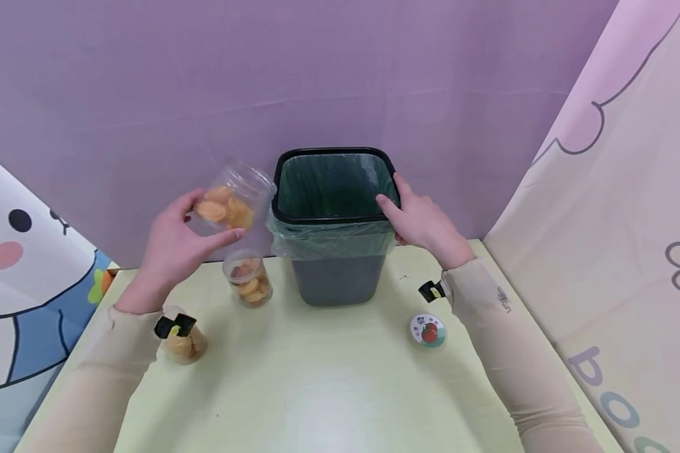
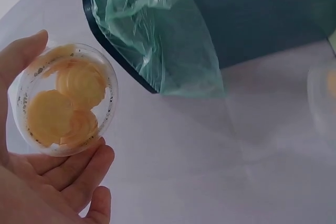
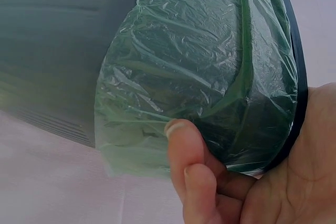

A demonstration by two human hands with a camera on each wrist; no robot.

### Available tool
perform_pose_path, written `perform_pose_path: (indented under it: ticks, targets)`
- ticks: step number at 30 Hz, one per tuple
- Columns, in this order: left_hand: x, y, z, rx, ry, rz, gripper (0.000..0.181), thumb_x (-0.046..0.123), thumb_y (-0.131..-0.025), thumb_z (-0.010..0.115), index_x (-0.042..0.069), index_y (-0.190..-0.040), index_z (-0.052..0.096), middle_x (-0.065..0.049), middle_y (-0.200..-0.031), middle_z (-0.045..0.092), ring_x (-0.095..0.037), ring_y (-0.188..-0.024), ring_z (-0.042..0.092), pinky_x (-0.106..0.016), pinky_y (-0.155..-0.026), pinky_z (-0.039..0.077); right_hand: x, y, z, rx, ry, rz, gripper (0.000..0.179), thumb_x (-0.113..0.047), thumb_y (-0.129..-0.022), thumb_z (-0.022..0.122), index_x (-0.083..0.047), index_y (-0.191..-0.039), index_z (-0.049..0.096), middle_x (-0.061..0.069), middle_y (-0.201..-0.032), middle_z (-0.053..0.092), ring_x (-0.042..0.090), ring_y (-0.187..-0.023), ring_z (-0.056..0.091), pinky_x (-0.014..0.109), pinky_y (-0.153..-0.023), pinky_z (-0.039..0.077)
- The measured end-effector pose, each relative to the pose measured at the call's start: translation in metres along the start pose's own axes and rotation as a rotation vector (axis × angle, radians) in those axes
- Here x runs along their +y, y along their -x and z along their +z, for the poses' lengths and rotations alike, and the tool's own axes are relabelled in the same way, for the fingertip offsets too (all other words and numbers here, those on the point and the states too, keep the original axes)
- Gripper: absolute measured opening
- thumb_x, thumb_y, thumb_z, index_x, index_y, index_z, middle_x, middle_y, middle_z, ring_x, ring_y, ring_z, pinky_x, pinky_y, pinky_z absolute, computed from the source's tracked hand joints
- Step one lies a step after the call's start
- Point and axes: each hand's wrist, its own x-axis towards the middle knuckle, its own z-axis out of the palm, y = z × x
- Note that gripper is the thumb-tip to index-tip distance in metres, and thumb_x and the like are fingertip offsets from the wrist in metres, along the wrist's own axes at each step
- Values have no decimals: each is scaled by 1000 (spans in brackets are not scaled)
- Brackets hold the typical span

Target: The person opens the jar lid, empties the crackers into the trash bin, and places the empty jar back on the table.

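My left hand (image 1: 175,242) grips a clear plastic jar (image 1: 239,195) of orange round biscuit-like pieces. Tilted, the jar has its rim end toward the left edge of the bin. In the left wrist view, fingers and thumb sit around the jar (image 2: 71,100), whose base faces the camera with the pieces behind it. A grey trash bin (image 1: 340,280) stands upright with a black rim and a green plastic liner (image 1: 331,240) folded over it. At the bin's right rim, my right hand (image 1: 425,220) holds on, thumb over the edge and fingers outside against the liner (image 3: 173,72).
A second clear jar (image 1: 249,286) with orange pieces stands left of the bin. Another jar (image 1: 186,346) is partly hidden by the left sleeve. A round lid (image 1: 428,331) with a tomato picture lies on the pale table (image 1: 317,377). Purple cloth (image 1: 340,75) hangs behind.
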Motion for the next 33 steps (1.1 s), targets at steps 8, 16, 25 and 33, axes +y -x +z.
perform_pose_path:
  ticks: [8, 16, 25, 33]
  targets:
    - [7, -13, -3, 37, -162, 88, 94, 53, -73, 84, 5, -145, 45, -16, -134, 54, -38, -123, 47, -62, -100, 35, 0, -1, 1, 0, -3, -3, 86, -74, -95, 29, -29, -160, -5, 9, -70, 64, 26, -61, 61, 42, -63, 46]
    - [13, -22, 1, 87, -301, 263, 88, 35, -72, 89, 2, -142, 49, -19, -133, 57, -40, -121, 50, -65, -98, 32, 1, -1, 1, 7, -7, -4, 86, -74, -95, 29, -29, -160, -4, 9, -70, 64, 26, -60, 61, 41, -64, 47]
    - [24, -30, 1, 134, -443, 419, 92, 31, -66, 93, 3, -142, 49, -18, -134, 57, -39, -123, 50, -59, -96, 34, 3, -1, 1, 18, -8, -10, 84, -72, -96, 30, -28, -160, -2, 9, -68, 63, 26, -59, 61, 41, -60, 46]
    - [32, -36, 2, 186, -542, 573, 91, 24, -63, 95, 1, -139, 51, -18, -135, 56, -38, -122, 50, -58, -93, 37, 3, -2, 1, 26, -8, -10, 84, -72, -96, 30, -28, -160, -2, 9, -69, 64, 25, -59, 62, 41, -64, 47]
